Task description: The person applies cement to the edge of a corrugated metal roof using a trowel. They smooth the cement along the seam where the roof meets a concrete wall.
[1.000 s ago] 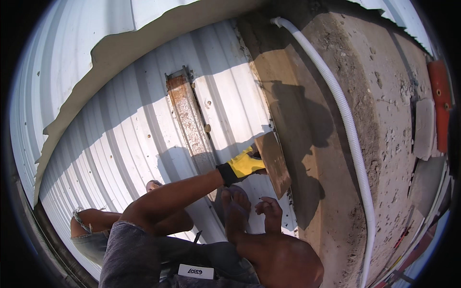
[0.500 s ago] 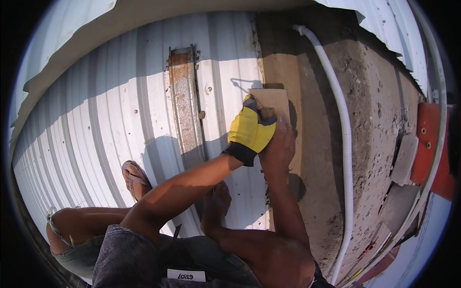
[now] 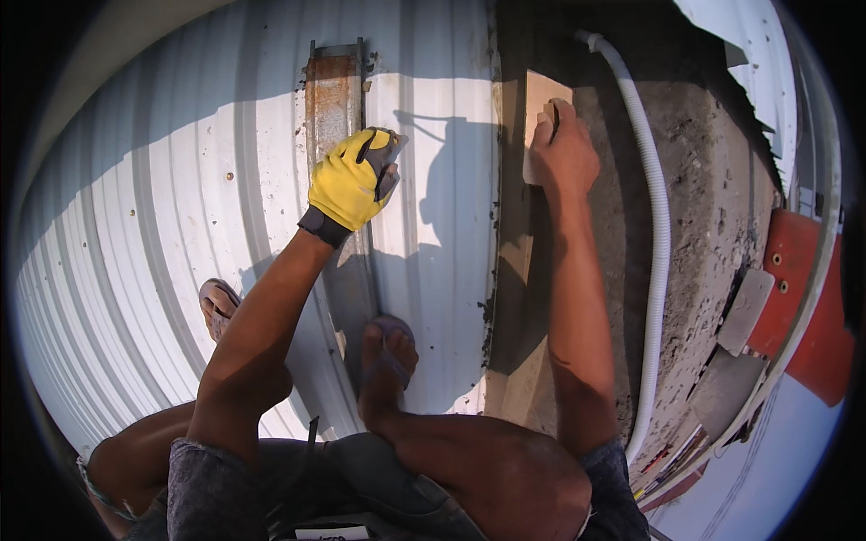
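– What is held by the right hand?
– A flat board is gripped by its bare fingers, and is seen over the brown strip between the white ribbed sheet and the white corrugated hose.
– Can contact with the strip be made out?
– No, whether it is touched by the board cannot be told.
– And the left hand?
– It is covered by a yellow glove, over the rusty metal channel, well apart from the board. Its fingers are curled; whether anything is enclosed cannot be told.
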The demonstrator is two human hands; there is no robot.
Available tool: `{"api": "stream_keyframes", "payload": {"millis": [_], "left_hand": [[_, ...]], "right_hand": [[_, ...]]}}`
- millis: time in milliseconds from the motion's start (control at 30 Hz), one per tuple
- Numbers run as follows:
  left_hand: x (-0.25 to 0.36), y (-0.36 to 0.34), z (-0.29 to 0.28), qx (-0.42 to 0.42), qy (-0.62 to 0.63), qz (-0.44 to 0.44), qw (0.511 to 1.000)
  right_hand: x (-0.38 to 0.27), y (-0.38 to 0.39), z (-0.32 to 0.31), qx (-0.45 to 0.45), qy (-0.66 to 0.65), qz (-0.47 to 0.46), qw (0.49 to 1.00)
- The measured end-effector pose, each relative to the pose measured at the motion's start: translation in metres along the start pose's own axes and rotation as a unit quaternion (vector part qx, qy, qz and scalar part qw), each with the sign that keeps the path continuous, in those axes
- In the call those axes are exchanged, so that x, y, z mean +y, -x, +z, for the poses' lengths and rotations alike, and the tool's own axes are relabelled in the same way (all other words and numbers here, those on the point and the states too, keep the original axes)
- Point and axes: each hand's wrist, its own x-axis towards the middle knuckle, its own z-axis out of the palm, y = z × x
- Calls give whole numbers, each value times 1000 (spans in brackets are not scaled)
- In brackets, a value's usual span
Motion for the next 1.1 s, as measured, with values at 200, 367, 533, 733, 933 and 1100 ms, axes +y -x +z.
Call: {"api": "stream_keyframes", "payload": {"millis": [200,367,533,733,933,1100], "left_hand": [[-1,-4,-5,-25,44,-22,998],[-2,-3,1,4,7,14,1000],[7,-11,2,-15,58,-5,998],[5,-4,-3,-42,42,-1,998],[6,-7,-1,-48,38,14,998],[6,-10,6,-55,20,13,998]], "right_hand": [[18,58,-7,-85,25,39,995],[35,104,-14,-12,-69,16,997],[4,12,3,94,-18,-81,992],[29,49,4,-56,-24,-17,998],[82,182,-14,-50,-27,6,998],[15,17,-17,29,-64,-40,997]]}}
